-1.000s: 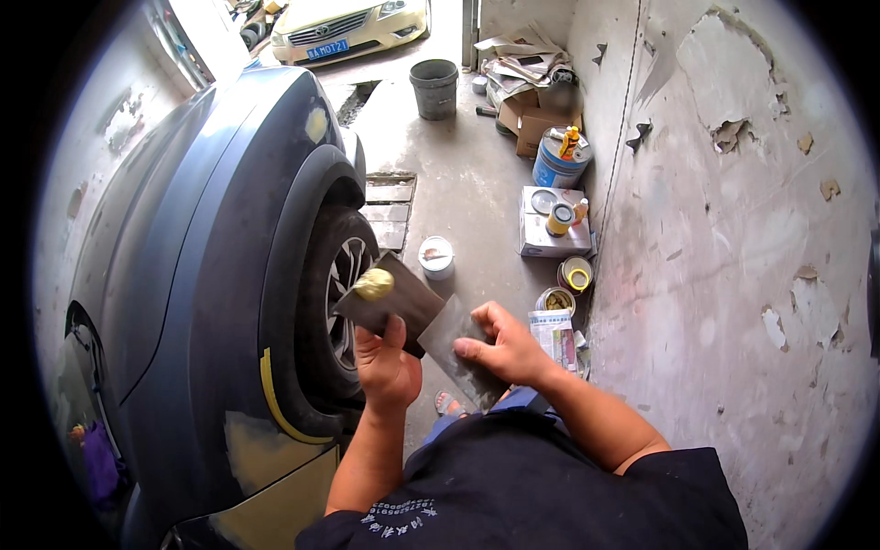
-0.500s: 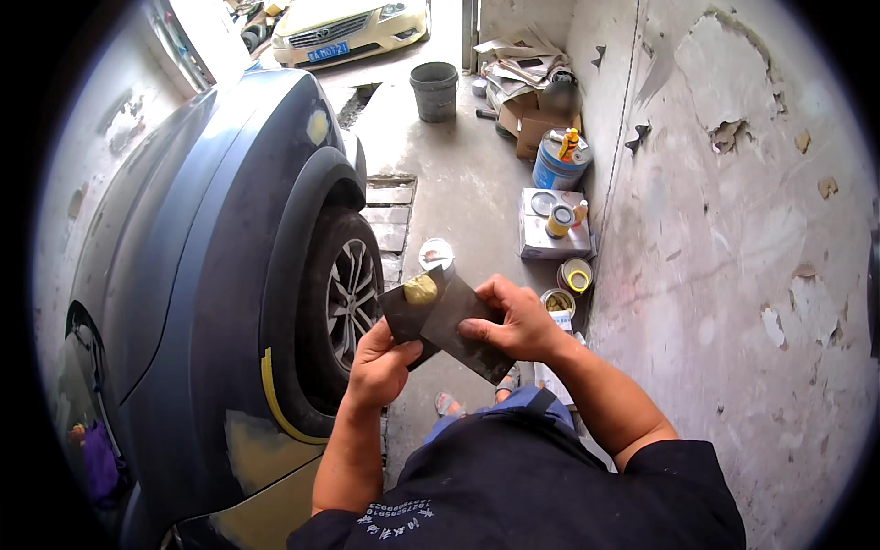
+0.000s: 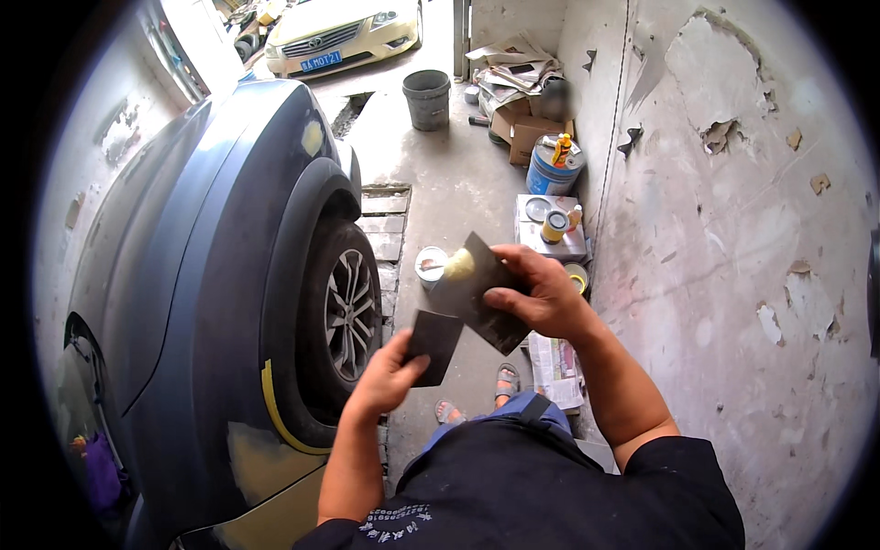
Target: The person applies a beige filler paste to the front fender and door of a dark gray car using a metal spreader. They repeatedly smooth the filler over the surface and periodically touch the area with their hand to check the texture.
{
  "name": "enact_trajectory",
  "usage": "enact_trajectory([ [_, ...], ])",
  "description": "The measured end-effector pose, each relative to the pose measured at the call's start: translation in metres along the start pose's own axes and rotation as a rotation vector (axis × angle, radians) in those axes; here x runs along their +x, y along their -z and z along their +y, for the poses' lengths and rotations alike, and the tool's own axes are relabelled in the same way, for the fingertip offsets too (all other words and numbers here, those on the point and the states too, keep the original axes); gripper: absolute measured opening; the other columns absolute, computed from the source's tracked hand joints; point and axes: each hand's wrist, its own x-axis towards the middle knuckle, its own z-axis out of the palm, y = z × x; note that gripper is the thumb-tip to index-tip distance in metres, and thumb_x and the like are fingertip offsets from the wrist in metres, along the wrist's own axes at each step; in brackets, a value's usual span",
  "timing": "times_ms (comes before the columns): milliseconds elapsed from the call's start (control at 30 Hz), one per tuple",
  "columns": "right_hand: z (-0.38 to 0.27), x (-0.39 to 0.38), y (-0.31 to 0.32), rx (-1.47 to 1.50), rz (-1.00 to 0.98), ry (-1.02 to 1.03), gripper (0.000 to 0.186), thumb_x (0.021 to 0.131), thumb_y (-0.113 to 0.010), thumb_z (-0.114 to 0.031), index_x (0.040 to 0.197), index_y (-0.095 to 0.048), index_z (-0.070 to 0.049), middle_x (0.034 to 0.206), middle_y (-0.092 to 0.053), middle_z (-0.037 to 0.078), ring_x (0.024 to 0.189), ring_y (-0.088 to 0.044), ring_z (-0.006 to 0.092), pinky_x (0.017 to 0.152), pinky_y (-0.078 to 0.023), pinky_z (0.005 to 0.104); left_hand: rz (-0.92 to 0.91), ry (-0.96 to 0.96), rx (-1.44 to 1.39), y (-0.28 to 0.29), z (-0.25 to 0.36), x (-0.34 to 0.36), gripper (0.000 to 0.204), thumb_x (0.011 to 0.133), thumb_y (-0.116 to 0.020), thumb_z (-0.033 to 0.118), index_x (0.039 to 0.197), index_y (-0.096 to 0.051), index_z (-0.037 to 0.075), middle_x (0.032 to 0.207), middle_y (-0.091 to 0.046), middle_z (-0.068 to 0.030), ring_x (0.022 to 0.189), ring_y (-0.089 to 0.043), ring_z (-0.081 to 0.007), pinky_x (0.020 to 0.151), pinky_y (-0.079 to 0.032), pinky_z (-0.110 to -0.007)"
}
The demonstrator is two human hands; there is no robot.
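Observation:
My right hand (image 3: 545, 295) grips a thin dark putty spreader (image 3: 490, 316) between thumb and fingers. A lump of yellow putty (image 3: 461, 265) sits near its upper left edge, somewhat blurred. Lower and to the left, my left hand (image 3: 383, 374) is closed on a second dark putty spreader (image 3: 438, 341), whose visible face looks bare. The two blades are close, their edges nearly meeting. Left of my hands stands a dark grey car (image 3: 220, 275) with a spoked wheel (image 3: 350, 302), yellow tape (image 3: 275, 408) along the wheel arch and a patch of yellowish filler (image 3: 266, 458) behind it.
A white tub (image 3: 431, 263) stands on the floor beyond my hands. Along the right wall (image 3: 733, 229) are a white box (image 3: 564, 240), a blue drum (image 3: 553, 176) and a cardboard box (image 3: 527, 137). A grey bucket (image 3: 427, 101) and a cream car (image 3: 339, 37) are farther off.
The yellow putty has passed from the left spreader to the right one. My right hand has moved up and away, while my left has dropped slightly, separating the blades.

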Motion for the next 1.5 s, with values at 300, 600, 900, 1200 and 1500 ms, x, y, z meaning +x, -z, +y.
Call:
enact_trajectory([
  [300, 0.036, -0.041, 0.049, -0.183, 0.133, 0.088, 0.039, 0.084, -0.067, 0.006, 0.120, -0.064, -0.007, 0.100, -0.065, 0.004, 0.086, -0.059, 0.0108, 0.074, -0.049, 0.0256, -0.085, 0.117, -0.199, 0.004, -0.014, 0.037, 0.034, 0.092, -0.059, 0.001, 0.124, -0.046, 0.003, 0.109, -0.058, -0.0012, 0.097, -0.054, -0.0072, 0.087, -0.044, -0.024],
  [600, 0.236, -0.151, 0.197, -0.421, 0.613, -0.646, 0.043, 0.083, -0.069, -0.011, 0.123, -0.059, -0.001, 0.103, -0.070, 0.014, 0.092, -0.068, 0.0209, 0.083, -0.052, 0.0326, 0.074, 0.374, 0.010, -0.016, -0.095, 0.110, 0.006, 0.094, -0.058, 0.009, 0.099, -0.055, 0.006, 0.091, -0.055, 0.0034, 0.083, -0.047, -0.0052, 0.077, -0.041, -0.022],
  [900, 0.460, -0.204, 0.304, -0.486, 0.684, -0.979, 0.045, 0.077, -0.063, -0.005, 0.122, -0.062, -0.005, 0.100, -0.067, 0.017, 0.091, -0.066, 0.0299, 0.083, -0.052, 0.0374, 0.219, 0.765, 0.060, -0.068, -0.192, 0.200, 0.010, 0.096, -0.057, 0.013, 0.099, -0.059, 0.004, 0.088, -0.060, 0.0027, 0.080, -0.051, -0.0056, 0.076, -0.043, -0.023],
  [1200, 0.678, -0.203, 0.327, -1.021, 0.203, -0.744, 0.039, 0.079, -0.059, -0.007, 0.116, -0.065, -0.014, 0.111, -0.060, 0.006, 0.111, -0.053, 0.0271, 0.095, -0.043, 0.0450, 0.166, 1.086, 0.140, -0.073, -0.348, 0.221, 0.008, 0.095, -0.058, 0.012, 0.091, -0.057, 0.005, 0.087, -0.059, 0.0028, 0.080, -0.049, -0.0052, 0.075, -0.041, -0.023],
  [1500, 0.768, -0.238, 0.333, -1.205, -0.183, -0.765, 0.047, 0.084, -0.058, -0.014, 0.130, -0.058, -0.026, 0.146, -0.041, 0.009, 0.131, -0.038, 0.0341, 0.108, -0.028, 0.0578, 0.191, 1.233, 0.144, -0.052, -0.432, 0.218, 0.007, 0.096, -0.057, 0.011, 0.092, -0.057, 0.005, 0.085, -0.058, 0.0032, 0.076, -0.048, -0.0044, 0.072, -0.040, -0.022],
])
